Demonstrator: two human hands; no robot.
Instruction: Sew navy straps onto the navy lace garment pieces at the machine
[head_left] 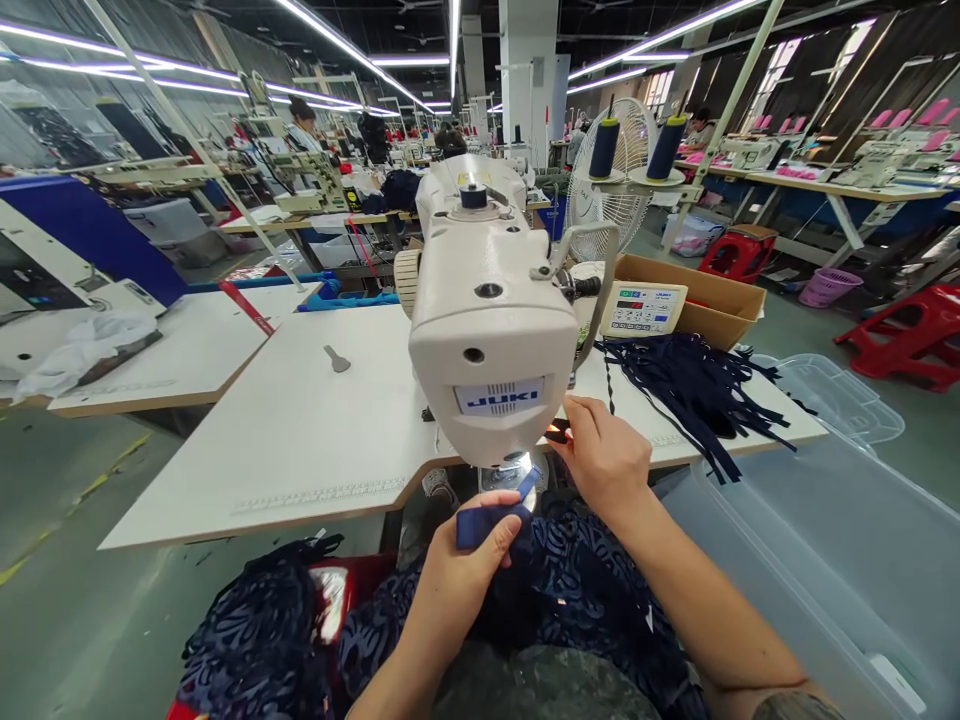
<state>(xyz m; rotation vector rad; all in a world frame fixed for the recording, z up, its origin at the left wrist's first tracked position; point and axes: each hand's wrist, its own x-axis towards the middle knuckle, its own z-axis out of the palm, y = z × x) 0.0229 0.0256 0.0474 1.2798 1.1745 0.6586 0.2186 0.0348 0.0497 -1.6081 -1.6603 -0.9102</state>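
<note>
A white JUKI sewing machine (491, 320) stands on a white table (300, 440) right in front of me. My left hand (469, 580) is closed on a navy blue strap (487, 520) that runs up toward the lit needle area under the machine head. Beneath that hand lies dark blue patterned fabric (570, 590), spread over my lap. My right hand (604, 455) reaches to the machine's right side, its fingers pinched on a small dark part (556, 431) that I cannot name.
A heap of navy strips (690, 385) lies on the table's right end, beside a control panel (643, 308) and a cardboard box (720, 295). A clear plastic bin (840, 560) stands at my right. More patterned fabric (262, 630) is piled at lower left. Other workstations and people fill the background.
</note>
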